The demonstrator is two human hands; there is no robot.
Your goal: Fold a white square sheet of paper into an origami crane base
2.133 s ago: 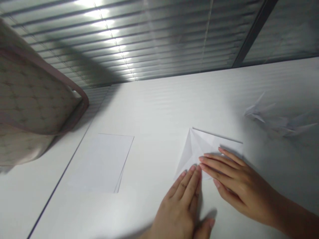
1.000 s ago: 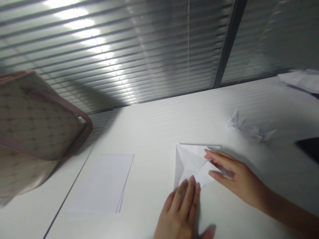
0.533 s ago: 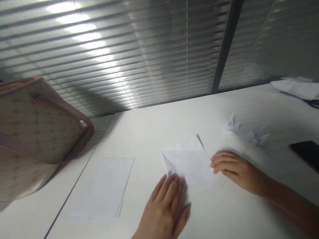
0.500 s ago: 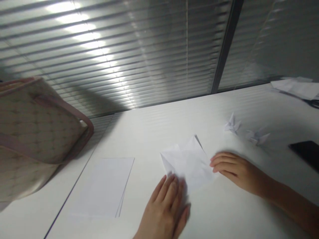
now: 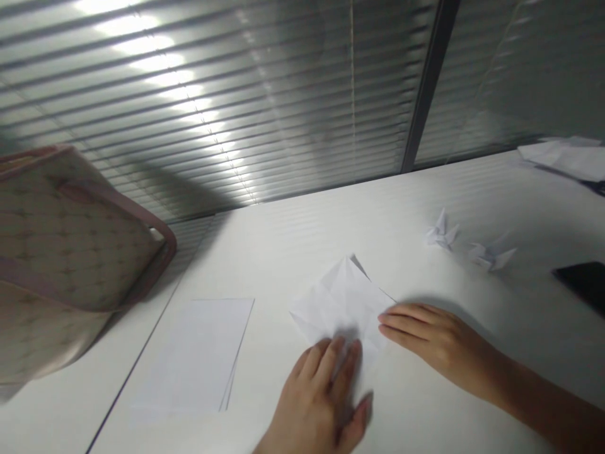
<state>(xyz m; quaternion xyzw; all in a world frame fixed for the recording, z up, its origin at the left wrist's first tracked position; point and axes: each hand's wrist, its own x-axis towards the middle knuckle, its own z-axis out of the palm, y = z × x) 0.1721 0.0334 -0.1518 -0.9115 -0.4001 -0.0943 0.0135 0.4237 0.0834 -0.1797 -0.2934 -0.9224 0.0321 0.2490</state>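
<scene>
The left hand [image 5: 314, 403] lies open and flat, its fingertips resting on the near part of a folded white paper [image 5: 338, 302] without pinching it. The right hand [image 5: 439, 337], fingers together and open, just touches the paper's right edge, holding nothing. The paper lies between both hands, ahead of the left, its longer diagonal running away from the person, with a stack of white sheets [image 5: 189, 353] off to its left

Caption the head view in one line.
Left hand and right hand steady creased white origami paper on a white table.
</scene>
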